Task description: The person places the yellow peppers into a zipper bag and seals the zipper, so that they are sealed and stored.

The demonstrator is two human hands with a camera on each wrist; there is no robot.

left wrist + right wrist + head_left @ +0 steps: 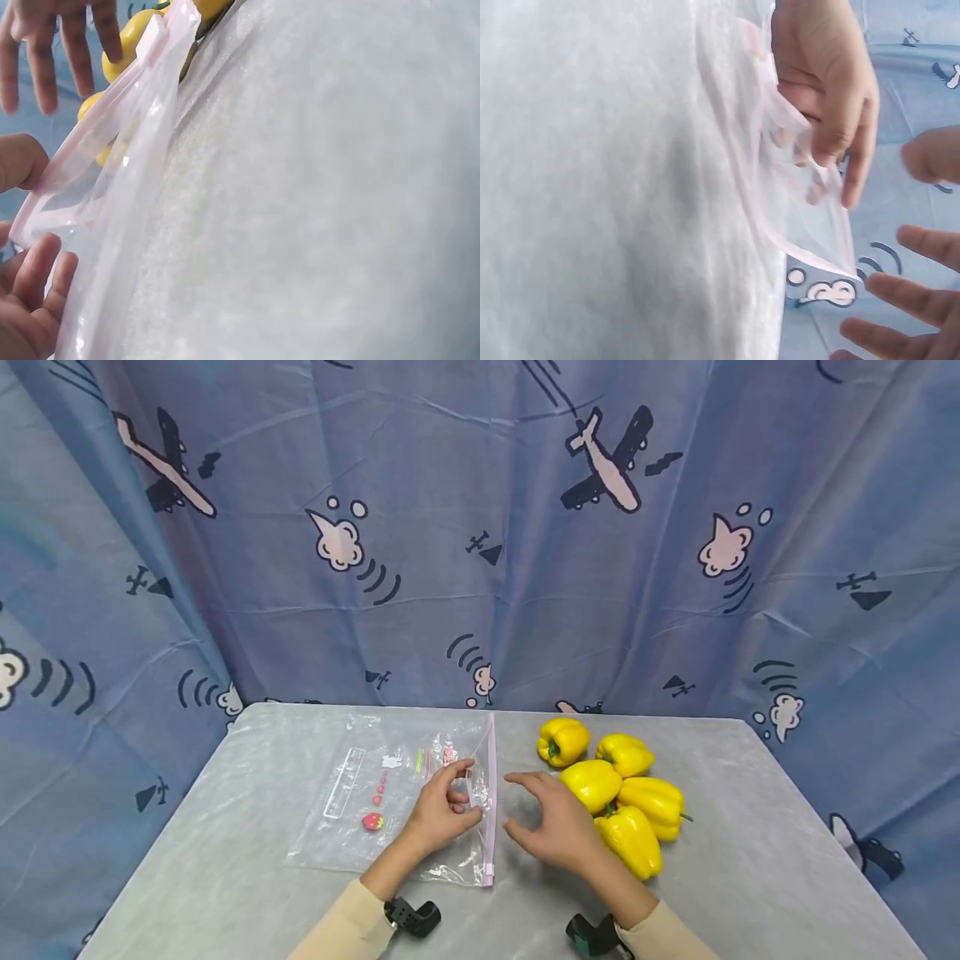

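Observation:
A clear zip bag (347,827) with a pink zip edge and small printed strawberries lies flat on the table, its mouth facing right. My left hand (442,806) holds the bag at the zip edge, with thumb and fingers curled around the film. In the right wrist view the raised pink rim (810,262) gapes beside the left hand (832,82), and some fingertips show through the film. My right hand (558,822) is just right of the mouth, fingers apart and holding nothing. Beyond it several yellow bell peppers (591,787) sit in a cluster.
The grey-white table (202,868) has its far edge against a blue curtain (420,568) printed with planes and clouds. Black wrist cameras (412,917) are strapped to both forearms. A pink slider (488,870) sits at the near end of the zip.

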